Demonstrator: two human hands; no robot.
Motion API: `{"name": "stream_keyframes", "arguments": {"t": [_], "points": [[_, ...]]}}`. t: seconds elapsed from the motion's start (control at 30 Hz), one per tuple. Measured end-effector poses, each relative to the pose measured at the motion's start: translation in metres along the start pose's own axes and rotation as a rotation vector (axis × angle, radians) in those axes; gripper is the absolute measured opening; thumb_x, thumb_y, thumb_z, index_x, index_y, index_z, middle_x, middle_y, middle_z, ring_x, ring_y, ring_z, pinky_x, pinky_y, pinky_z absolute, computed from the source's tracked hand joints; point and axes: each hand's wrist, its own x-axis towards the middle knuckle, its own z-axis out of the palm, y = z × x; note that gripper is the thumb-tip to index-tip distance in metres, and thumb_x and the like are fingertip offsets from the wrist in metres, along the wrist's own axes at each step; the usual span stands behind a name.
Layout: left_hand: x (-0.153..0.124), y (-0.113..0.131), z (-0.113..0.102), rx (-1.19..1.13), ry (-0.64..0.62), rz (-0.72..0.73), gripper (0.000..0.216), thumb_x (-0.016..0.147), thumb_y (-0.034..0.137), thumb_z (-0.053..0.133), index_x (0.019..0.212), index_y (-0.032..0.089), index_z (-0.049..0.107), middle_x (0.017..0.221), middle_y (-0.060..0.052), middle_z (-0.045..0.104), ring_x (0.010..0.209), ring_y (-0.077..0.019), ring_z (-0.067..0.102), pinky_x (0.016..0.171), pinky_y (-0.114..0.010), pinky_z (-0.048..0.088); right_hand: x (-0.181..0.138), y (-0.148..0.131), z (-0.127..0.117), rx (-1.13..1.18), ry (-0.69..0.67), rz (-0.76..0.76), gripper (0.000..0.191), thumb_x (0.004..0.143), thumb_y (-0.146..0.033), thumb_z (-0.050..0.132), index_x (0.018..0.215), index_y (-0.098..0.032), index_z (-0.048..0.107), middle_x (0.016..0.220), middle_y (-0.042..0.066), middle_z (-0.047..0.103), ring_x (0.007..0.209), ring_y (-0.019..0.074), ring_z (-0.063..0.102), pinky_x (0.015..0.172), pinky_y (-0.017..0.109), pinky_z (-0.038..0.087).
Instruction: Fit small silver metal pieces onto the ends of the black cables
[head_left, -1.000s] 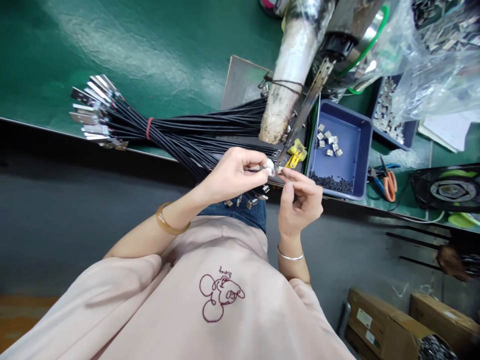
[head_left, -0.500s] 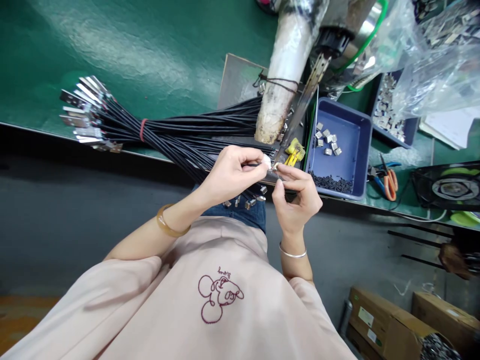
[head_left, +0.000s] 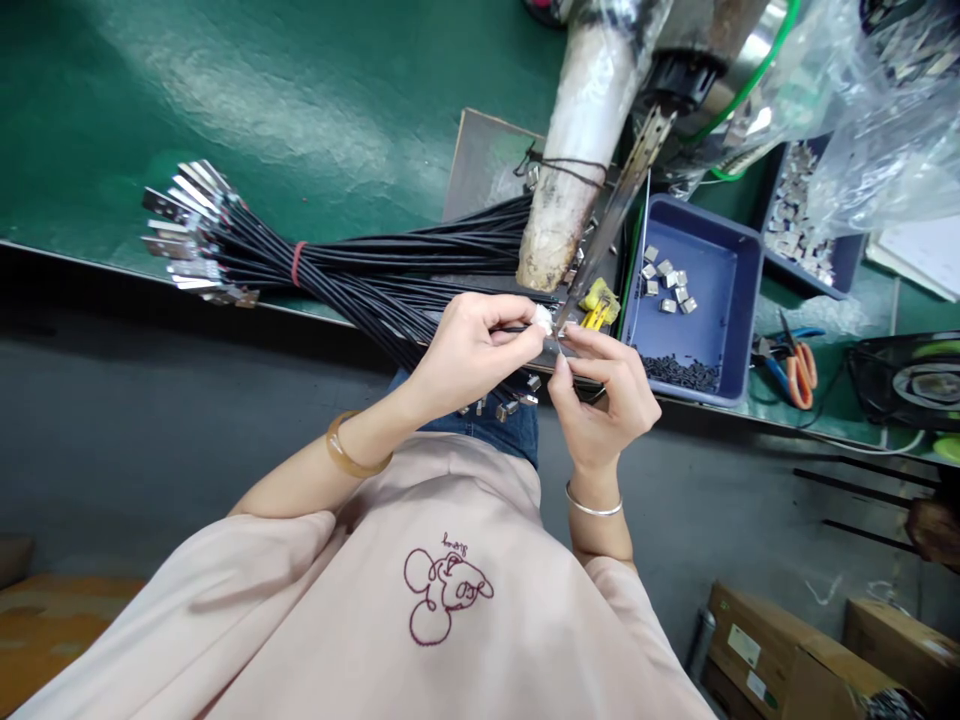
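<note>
My left hand (head_left: 480, 340) is closed in a pinch round the end of a black cable, with a small white piece (head_left: 543, 318) at its fingertips. Close beside it, my right hand (head_left: 609, 395) has thumb and fingers drawn together at a thin strand; what exactly they grip is too small to make out. Between the fingertips, the tip of a soldering iron (head_left: 615, 205) comes down from its black collar. A bundle of black cables (head_left: 360, 255), tied with a red band (head_left: 297, 264), lies on the bench behind my left hand, metal plugs at its far end.
A wrapped white tube (head_left: 564, 190) hangs over the work spot. On the right stand a blue tray (head_left: 750, 300) with metal shells and black bits, and another tray (head_left: 847, 270) of metal parts. Cutters (head_left: 796, 370) and a yellow clip (head_left: 598, 308) lie nearby. Cardboard boxes (head_left: 780, 640) are below.
The whole view has shifted slightly, so things appear a little further right. Both hands stay together at the iron's tip, with barely any change in their hold.
</note>
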Motion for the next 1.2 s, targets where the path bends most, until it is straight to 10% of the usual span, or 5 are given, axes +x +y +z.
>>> {"name": "stream_keyframes", "arguments": {"t": [0.5, 0.67, 1.2], "points": [[-0.006, -0.002, -0.002, 0.060, -0.058, 0.038, 0.019, 0.085, 0.016, 0.058, 0.067, 0.012, 0.066, 0.056, 0.005, 0.039, 0.052, -0.0057, 0.027, 0.048, -0.022, 0.022, -0.003, -0.005, -0.003, -0.055, 0.032, -0.029, 0.020, 0.082, -0.004, 0.071, 0.092, -0.020, 0.065, 0.105, 0.005, 0.077, 0.093, 0.0169, 0.076, 0.081, 0.029, 0.066], [-0.010, -0.003, -0.004, 0.124, -0.088, 0.125, 0.015, 0.084, 0.014, 0.059, 0.076, 0.012, 0.071, 0.065, 0.001, 0.058, 0.055, -0.0063, 0.040, 0.050, -0.020, 0.030, -0.001, -0.010, -0.004, 0.055, -0.042, 0.250, 0.011, 0.088, -0.011, 0.069, 0.091, -0.022, 0.067, 0.102, 0.001, 0.076, 0.087, 0.0147, 0.076, 0.071, 0.025, 0.065], [-0.010, -0.010, 0.011, 0.038, 0.120, 0.018, 0.012, 0.080, 0.018, 0.063, 0.079, 0.013, 0.073, 0.062, 0.001, 0.061, 0.051, -0.0070, 0.045, 0.050, -0.020, 0.034, 0.005, -0.012, -0.007, 0.127, -0.099, 0.311, 0.009, 0.089, -0.015, 0.068, 0.083, -0.021, 0.063, 0.105, 0.003, 0.073, 0.097, 0.0187, 0.074, 0.089, 0.039, 0.064]]}}
